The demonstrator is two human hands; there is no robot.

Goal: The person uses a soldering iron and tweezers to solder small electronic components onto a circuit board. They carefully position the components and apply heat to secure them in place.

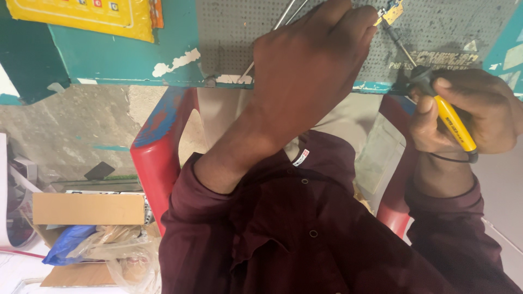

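Head view: right hand (474, 111) is clenched round a yellow-handled soldering iron (447, 111), tip up against a small circuit board (393, 12) on the perforated bench (229, 38). Left hand (313, 65) lies knuckles-up over the bench w/ fingertips at the board; grip state can't be told, though thin metal rods (280, 22) stick out from under it. Red chair (158, 152) below, cardboard box (87, 209) at lower left.

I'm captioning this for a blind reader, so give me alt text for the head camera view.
A person in a maroon shirt works at a grey perforated bench top: the right hand grips a yellow-handled soldering iron, tip toward a small circuit board that the left hand steadies. Behind are a red plastic chair and a cardboard box.
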